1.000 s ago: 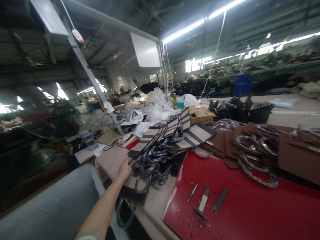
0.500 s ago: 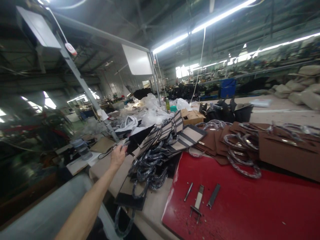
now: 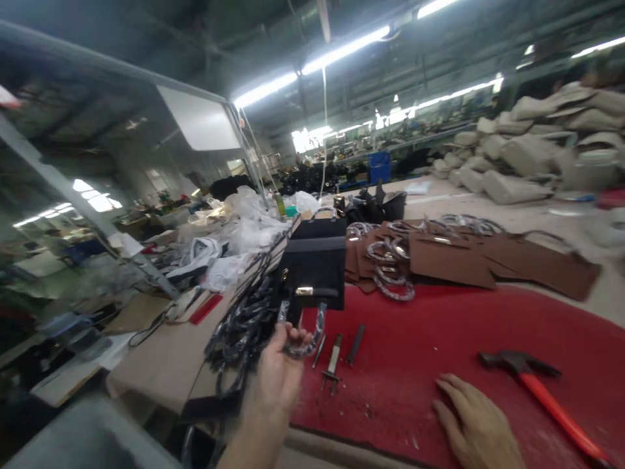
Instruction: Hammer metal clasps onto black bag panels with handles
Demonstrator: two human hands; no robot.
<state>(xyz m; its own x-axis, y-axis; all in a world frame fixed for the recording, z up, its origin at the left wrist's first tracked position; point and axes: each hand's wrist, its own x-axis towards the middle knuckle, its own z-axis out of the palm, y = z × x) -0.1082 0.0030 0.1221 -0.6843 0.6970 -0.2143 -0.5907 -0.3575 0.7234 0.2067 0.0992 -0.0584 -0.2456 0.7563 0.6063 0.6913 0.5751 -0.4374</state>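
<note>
Red board (image 3: 415,339), one held bag (image 3: 313,264), perhaps four tools (image 3: 334,356)

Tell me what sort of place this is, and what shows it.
Probably a bag-making workshop: the left hand holds a black bag piece, brown bag pieces lie overlapping nearby, and a hammer rests on the red work surface.

No text, number or sign can be read. Any marking on the gold plate (image 3: 304,291) of the bag (image 3: 316,260) just beyond the left hand (image 3: 283,365), or on the hammer (image 3: 547,400) beside the right hand (image 3: 481,426), is too small or blurred to tell.
</note>
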